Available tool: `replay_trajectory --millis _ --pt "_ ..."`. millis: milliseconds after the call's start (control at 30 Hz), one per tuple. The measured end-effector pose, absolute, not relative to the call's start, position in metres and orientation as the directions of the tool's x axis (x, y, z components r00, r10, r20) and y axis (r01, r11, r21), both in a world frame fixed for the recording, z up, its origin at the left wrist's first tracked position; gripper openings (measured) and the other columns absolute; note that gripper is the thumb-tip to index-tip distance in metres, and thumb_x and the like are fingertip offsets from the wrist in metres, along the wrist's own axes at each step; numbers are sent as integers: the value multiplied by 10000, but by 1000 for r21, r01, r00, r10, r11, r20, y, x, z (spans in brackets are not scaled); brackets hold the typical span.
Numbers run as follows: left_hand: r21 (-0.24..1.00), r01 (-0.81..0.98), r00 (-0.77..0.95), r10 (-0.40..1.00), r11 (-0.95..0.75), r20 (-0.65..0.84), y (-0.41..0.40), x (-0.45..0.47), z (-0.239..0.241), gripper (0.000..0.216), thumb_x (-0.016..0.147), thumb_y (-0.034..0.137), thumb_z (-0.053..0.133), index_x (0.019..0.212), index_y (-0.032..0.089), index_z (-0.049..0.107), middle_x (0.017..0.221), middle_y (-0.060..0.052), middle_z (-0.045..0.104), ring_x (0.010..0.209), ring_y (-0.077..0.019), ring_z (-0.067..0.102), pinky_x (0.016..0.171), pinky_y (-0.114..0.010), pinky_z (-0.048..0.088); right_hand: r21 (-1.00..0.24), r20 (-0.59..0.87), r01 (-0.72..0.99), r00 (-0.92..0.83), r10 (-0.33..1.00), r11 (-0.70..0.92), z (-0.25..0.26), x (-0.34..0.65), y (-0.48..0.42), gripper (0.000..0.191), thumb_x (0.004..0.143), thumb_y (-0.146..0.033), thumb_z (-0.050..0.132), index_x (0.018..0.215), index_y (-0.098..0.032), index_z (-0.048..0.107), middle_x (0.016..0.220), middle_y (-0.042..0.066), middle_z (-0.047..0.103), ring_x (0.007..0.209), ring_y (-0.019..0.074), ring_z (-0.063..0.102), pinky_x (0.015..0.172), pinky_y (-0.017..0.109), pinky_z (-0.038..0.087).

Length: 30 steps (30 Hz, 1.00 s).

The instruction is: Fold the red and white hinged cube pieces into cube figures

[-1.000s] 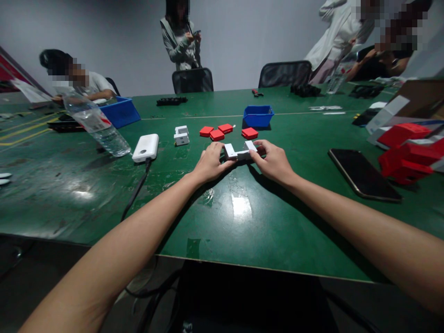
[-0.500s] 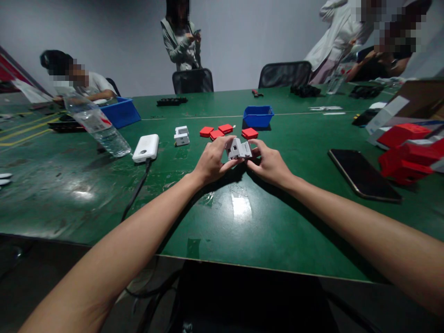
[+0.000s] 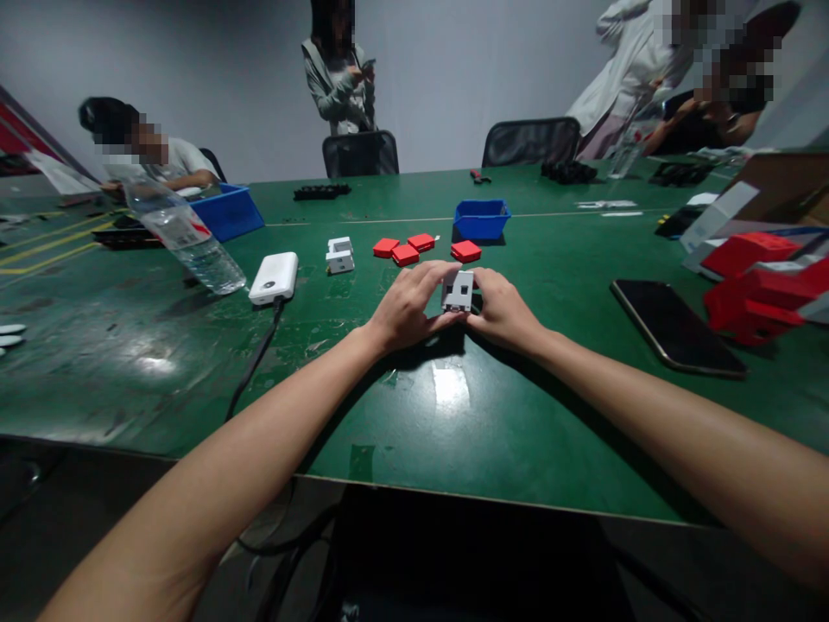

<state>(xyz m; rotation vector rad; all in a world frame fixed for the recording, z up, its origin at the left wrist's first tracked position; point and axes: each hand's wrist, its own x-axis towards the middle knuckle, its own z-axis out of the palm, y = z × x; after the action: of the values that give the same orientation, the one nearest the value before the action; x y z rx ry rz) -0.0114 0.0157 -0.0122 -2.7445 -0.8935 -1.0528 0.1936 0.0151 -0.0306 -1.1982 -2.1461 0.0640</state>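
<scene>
A small white folding block piece (image 3: 458, 292) is pinched between both my hands above the green table (image 3: 401, 406). My left hand (image 3: 409, 309) grips its left side with fingers curled over the top. My right hand (image 3: 502, 309) presses against its right side. The piece is folded into a compact cube shape with dark holes on its near face. Just beyond lie several red square tiles (image 3: 405, 253) and one more red tile (image 3: 465, 250). A second white block (image 3: 339, 255) sits to the left of them.
A blue bin (image 3: 480, 218) stands behind the tiles. A white power bank (image 3: 274, 277) with cable and a water bottle (image 3: 185, 233) are at left, a phone (image 3: 677, 326) and red and white boxes (image 3: 757, 276) at right. Other people sit and stand around the far side.
The white piece lay spread out in a U shape between my hands; it was lifted and folded, and now it is a compact block pressed between both hands.
</scene>
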Motion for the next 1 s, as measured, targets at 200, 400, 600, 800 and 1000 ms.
replay_trajectory --millis 200,400,600,800,1000 --pt "145 506 588 463 -850 664 15 -13 -9 615 873 518 626 1355 168 474 1329 -162 568 1260 -284 537 1062 -418 436 -362 541 744 -323 777 562 -31 192 14 322 745 -357 649 989 -188 524 980 135 633 873 281 572 773 381 451" --pt "196 582 541 556 -789 632 12 -13 -6 606 866 557 575 1343 192 492 1297 -138 614 1189 -287 583 1004 -419 444 -349 557 788 -261 788 508 -30 190 12 302 726 -373 646 936 -196 520 944 130 637 844 282 576 747 379 450" --pt "355 654 430 714 -668 552 19 -14 -12 513 973 475 382 1400 192 423 1281 -115 647 1108 -255 636 954 -396 469 -392 580 790 -186 793 471 -27 191 11 320 684 -367 681 891 -217 488 872 85 623 744 238 561 675 340 428" --pt "402 659 417 753 -636 509 28 -21 -17 439 993 439 344 1271 144 514 1156 -124 685 1015 -240 678 906 -345 499 -398 572 782 -198 796 480 -24 190 7 355 659 -304 707 911 -216 472 877 71 625 748 227 571 673 327 432" --pt "424 670 412 780 -609 470 29 -22 -19 434 988 443 366 1271 146 507 1089 -121 697 964 -238 689 875 -349 518 -470 517 732 -224 826 493 -19 189 3 390 718 -363 734 994 -190 519 887 70 659 693 200 597 643 319 463"
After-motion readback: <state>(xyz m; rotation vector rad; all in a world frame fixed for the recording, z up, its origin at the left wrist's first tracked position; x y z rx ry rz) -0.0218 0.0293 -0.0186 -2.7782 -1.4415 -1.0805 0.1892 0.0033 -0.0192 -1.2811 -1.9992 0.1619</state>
